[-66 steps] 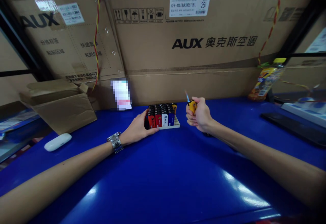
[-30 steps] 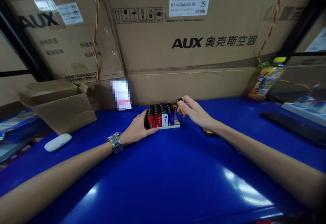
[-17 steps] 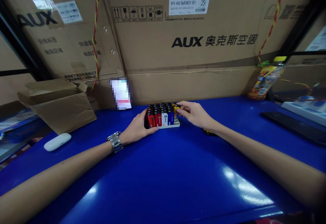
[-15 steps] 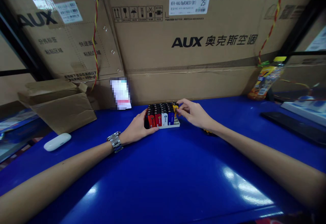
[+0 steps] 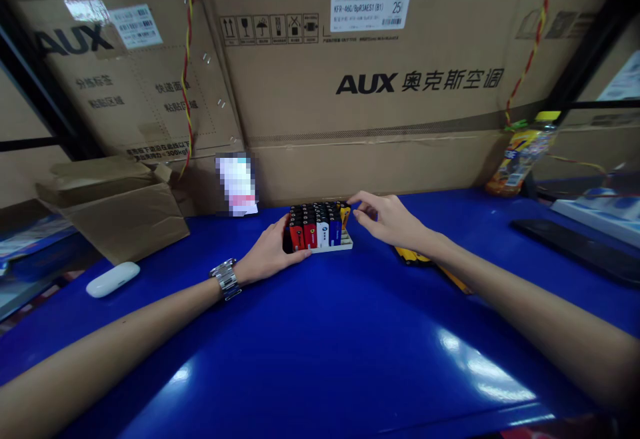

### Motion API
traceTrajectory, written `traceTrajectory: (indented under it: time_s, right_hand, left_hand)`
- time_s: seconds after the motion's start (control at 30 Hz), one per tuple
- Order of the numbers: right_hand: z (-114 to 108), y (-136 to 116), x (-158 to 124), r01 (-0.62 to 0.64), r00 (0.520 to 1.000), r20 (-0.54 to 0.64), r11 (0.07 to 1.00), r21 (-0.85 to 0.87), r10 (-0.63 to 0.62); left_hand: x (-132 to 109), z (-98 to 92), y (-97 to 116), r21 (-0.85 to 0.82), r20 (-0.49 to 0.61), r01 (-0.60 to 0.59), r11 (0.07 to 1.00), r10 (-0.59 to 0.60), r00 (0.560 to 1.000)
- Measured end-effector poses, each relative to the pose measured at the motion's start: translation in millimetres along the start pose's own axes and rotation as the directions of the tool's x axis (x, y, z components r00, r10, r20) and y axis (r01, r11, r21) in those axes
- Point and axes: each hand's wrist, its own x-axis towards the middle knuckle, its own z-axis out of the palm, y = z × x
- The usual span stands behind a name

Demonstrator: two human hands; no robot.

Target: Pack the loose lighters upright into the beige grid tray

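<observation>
A small pale tray (image 5: 345, 244) packed with several upright lighters (image 5: 316, 223) in red, white, blue and black stands on the blue table (image 5: 320, 346). My left hand (image 5: 273, 252), with a metal watch on the wrist, grips the tray's left side. A yellow lighter (image 5: 345, 214) stands in the tray's right end. My right hand (image 5: 387, 219) hovers just right of it, fingers apart, holding nothing.
Large AUX cardboard boxes (image 5: 370, 86) wall off the back. A smaller open carton (image 5: 115, 206) and a white case (image 5: 113, 278) lie at left. A yellow flat object (image 5: 415, 256) lies under my right forearm. A bottle (image 5: 520, 156) and a dark keyboard (image 5: 575, 249) sit at right.
My right hand lit the yellow lighter, carried it left, set it into the tray's right end and has now let go, drawing slightly back. My left hand stayed on the tray.
</observation>
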Motion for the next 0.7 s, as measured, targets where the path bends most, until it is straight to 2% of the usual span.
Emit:
traceTrajectory:
  time_s: [0.2, 0.3, 0.5, 0.6, 0.7]
  right_hand:
    - [-2.2, 2.2, 0.2, -0.043, 0.995, 0.093, 0.997, 0.059, 0.037]
    - [-1.1, 5.6, 0.3, -0.05, 0.995, 0.085, 0.995, 0.09, 0.043]
    - [2.1, 9.4, 1.7, 0.018, 0.999, 0.038, 0.997, 0.07, -0.021]
    - [-6.9, 9.2, 4.3, 0.014, 0.991, 0.132, 0.998, 0.062, -0.022]
    - [-25.6, 10.7, 6.1, 0.019, 0.988, 0.151, 0.996, -0.088, -0.005]
  left_hand:
    - [-0.1, -0.1, 1.0, -0.017, 0.007, 0.015, 1.0, -0.015, 1.0]
    - [0.1, 0.0, 1.4, -0.019, 0.007, 0.013, 1.0, -0.013, 1.0]
    - [0.5, 1.2, 1.1, -0.012, -0.003, -0.013, 1.0, 0.013, 1.0]
    - [0.6, 1.2, 0.6, -0.016, -0.002, -0.023, 1.0, 0.023, 1.0]
    - [0.5, 0.9, 0.0, -0.02, 0.004, -0.009, 1.0, 0.009, 1.0]
